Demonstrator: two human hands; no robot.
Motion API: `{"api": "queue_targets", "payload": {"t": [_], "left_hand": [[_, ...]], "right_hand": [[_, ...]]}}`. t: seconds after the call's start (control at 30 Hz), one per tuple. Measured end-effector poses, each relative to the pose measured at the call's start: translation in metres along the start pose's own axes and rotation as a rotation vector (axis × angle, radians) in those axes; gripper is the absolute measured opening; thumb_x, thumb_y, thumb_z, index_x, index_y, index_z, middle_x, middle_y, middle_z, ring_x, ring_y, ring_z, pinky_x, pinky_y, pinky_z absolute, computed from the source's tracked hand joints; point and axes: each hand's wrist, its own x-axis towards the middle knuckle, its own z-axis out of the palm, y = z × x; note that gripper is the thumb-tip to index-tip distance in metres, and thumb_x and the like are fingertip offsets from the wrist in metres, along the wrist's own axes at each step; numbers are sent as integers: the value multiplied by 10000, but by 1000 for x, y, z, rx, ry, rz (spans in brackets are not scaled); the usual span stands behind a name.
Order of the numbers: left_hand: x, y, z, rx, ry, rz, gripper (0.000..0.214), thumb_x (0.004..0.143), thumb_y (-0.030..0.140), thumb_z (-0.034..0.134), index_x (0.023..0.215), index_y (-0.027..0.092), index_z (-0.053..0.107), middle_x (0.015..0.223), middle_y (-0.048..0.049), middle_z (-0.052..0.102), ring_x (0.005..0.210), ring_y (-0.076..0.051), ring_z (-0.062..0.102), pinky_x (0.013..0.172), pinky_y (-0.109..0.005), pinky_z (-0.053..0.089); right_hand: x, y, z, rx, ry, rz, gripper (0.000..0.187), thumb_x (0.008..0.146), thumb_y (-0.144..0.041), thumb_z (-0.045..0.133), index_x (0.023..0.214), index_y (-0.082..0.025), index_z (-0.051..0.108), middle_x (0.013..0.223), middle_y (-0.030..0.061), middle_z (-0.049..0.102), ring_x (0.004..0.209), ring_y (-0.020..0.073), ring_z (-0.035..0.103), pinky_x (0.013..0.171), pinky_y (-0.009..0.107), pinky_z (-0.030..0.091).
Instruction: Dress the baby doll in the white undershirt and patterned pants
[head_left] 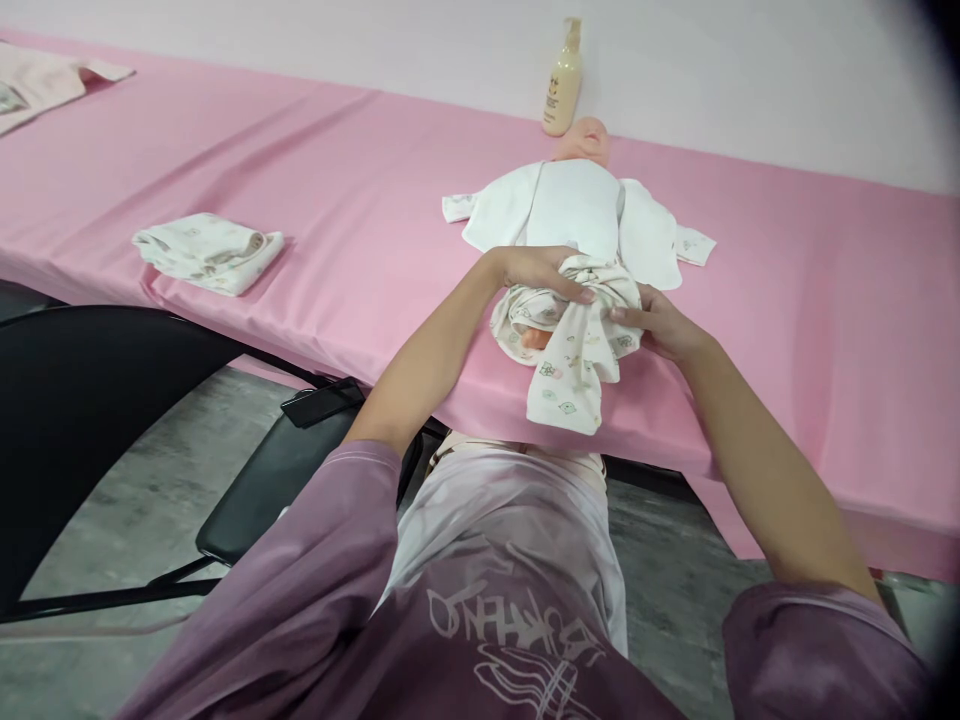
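Note:
A baby doll [589, 140] lies on its back on the pink-covered table [360, 210], its head at the far side. A white top [574, 200] covers its chest, with the side panels and sleeves spread out. White baby pants [570, 375] with a small print are bunched over the doll's lower end, one part hanging toward me. Part of the doll's leg or foot [534, 338] shows in an opening of the cloth. My left hand [544, 272] grips the bunched pants from the left, thumb on top. My right hand [664, 322] pinches their right side.
A cream pump bottle [562, 85] stands behind the doll's head by the wall. Left on the table lies a folded printed cloth [208, 252], with a pale cloth [52, 80] farther off. A phone [322, 402] rests on a black chair [259, 490] at my left.

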Motion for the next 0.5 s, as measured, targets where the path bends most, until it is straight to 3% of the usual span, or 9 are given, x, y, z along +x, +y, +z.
{"api": "queue_targets", "payload": {"t": [0.13, 0.27, 0.5], "left_hand": [[0, 0, 1, 46, 59, 71, 936, 848, 786, 905, 1591, 237, 756, 1526, -135, 816, 1580, -416, 673, 1342, -479, 528], [2, -2, 2, 129, 91, 87, 966, 927, 828, 798, 1661, 208, 690, 1695, -153, 704, 1673, -425, 577, 1375, -471, 476], [5, -8, 0, 164, 103, 60, 989, 967, 816, 739, 1727, 191, 640, 1721, -159, 678, 1694, -427, 552, 1378, -464, 476]], "right_hand": [[-2, 1, -6, -95, -59, 12, 664, 710, -588, 1138, 1234, -265, 887, 1153, 77, 896, 1161, 401, 856, 1005, 507, 735], [-1, 4, -8, -140, -99, 29, 726, 688, -557, 1150, 1306, -285, 883, 1180, 70, 896, 1164, 406, 855, 1049, 539, 733], [0, 8, -15, -157, -127, 60, 847, 667, -615, 1153, 1388, -283, 857, 1230, 96, 897, 1258, 446, 839, 1074, 565, 736]]}}
